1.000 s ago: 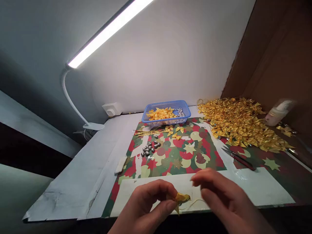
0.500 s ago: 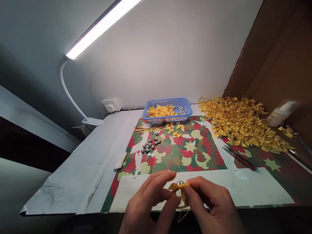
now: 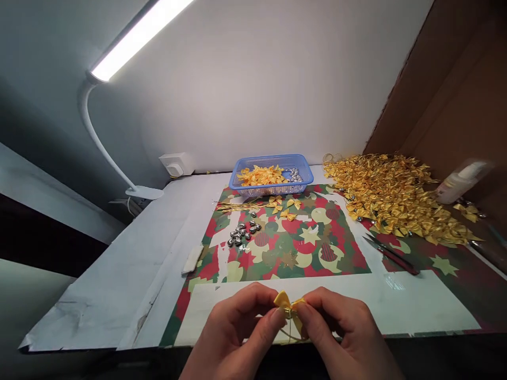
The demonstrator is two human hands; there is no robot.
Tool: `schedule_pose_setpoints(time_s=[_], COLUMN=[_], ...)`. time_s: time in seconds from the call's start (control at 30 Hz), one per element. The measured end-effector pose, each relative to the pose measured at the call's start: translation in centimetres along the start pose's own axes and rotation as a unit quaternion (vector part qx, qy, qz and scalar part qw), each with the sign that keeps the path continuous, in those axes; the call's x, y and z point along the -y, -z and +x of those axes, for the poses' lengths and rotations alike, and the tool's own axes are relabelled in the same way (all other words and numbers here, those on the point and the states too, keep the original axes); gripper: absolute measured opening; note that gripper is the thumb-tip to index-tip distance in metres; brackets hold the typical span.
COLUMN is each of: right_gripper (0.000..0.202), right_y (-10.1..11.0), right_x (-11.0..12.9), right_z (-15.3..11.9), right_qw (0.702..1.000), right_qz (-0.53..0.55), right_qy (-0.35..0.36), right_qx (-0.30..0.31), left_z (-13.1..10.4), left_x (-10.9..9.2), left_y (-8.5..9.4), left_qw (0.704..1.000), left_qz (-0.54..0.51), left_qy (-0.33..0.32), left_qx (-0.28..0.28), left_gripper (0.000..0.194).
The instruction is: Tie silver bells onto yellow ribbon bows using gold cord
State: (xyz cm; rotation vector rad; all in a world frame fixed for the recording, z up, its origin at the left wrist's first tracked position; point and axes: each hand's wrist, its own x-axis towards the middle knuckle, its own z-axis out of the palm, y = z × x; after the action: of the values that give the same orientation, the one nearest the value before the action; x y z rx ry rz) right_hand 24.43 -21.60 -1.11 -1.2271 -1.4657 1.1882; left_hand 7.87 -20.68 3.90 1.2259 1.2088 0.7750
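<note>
Between both hands, at the table's front edge, is a yellow ribbon bow [image 3: 283,300] with a thin gold cord [image 3: 291,333] looping below it. My left hand [image 3: 241,330] pinches the bow's left side between thumb and forefinger. The right side is pinched the same way by my right hand [image 3: 343,327]. No bell shows on the bow from this angle. Beyond the hands lies a group of small silver bells [image 3: 238,235]. Several loose yellow bows [image 3: 288,215] rest on the patterned paper behind them, beside a bundle of gold cords [image 3: 240,206].
A blue basket [image 3: 273,189] holds yellow bows and silver bells. To the right is a heap of corded gold bows [image 3: 384,200], with scissors [image 3: 392,254] in front and a white bottle [image 3: 459,183] beside it. A lit lamp [image 3: 106,142] stands left; a folded white cloth [image 3: 193,259] lies nearer.
My left fingers have closed onto the bow's left side, where they were spread before. The bow has turned, so its silver bell no longer shows. The view has shifted slightly.
</note>
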Motion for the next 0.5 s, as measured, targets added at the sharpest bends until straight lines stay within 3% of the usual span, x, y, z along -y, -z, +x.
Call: schedule_pose_setpoints(time_s=[0.37,0.5], right_gripper=[0.031,0.027], right_y=[-1.1,-0.6], right_x=[-0.6,-1.1], right_z=[1.0,1.7], right_qw=[0.999,0.997], right_qz=[0.014,-0.03], right_qy=[0.037,0.065], right_qx=[-0.007,-0.011], left_z=[0.9,1.5], left_x=[1.2,2.1], left_y=[1.2,1.7], left_qw=[0.998,0.997], left_qz=[-0.06,-0.054], left_qy=[0.036,0.046], left_qx=[0.001,0.003], left_gripper=[0.013,0.016])
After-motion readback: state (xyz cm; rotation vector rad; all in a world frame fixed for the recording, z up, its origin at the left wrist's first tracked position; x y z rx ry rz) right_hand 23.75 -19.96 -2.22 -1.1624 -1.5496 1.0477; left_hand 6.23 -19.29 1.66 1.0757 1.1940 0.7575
